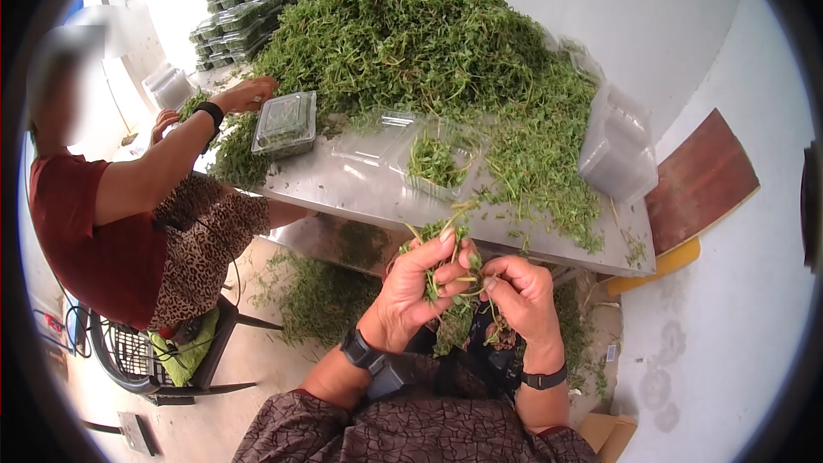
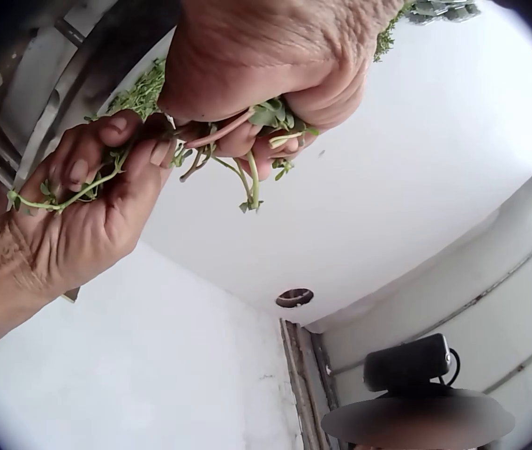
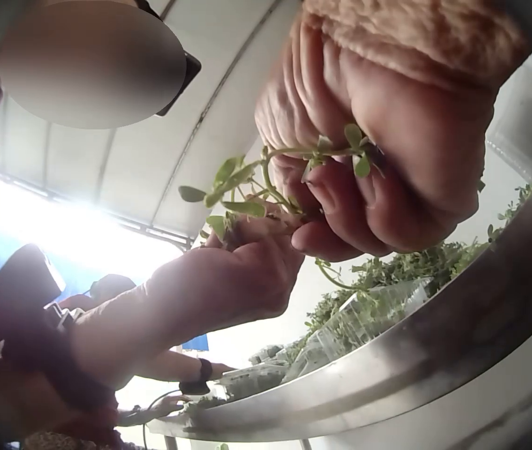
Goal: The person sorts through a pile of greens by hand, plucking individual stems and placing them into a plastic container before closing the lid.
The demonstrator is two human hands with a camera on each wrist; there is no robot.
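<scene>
Head view, two hands, left hand (image 1: 420, 279), right hand (image 1: 521, 291), one herb bunch (image 1: 441, 236)

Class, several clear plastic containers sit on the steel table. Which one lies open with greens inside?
The open clamshell at the table's front middle: its lid is folded back. The container left of it is closed, and the others are stacked.

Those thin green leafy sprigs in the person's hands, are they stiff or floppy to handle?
Probably floppy: the thin green leafy sprigs bend and droop between the left hand and right hand. Likely very light, since a pinch holds several. Stems look delicate, perhaps easily crushed.
</scene>
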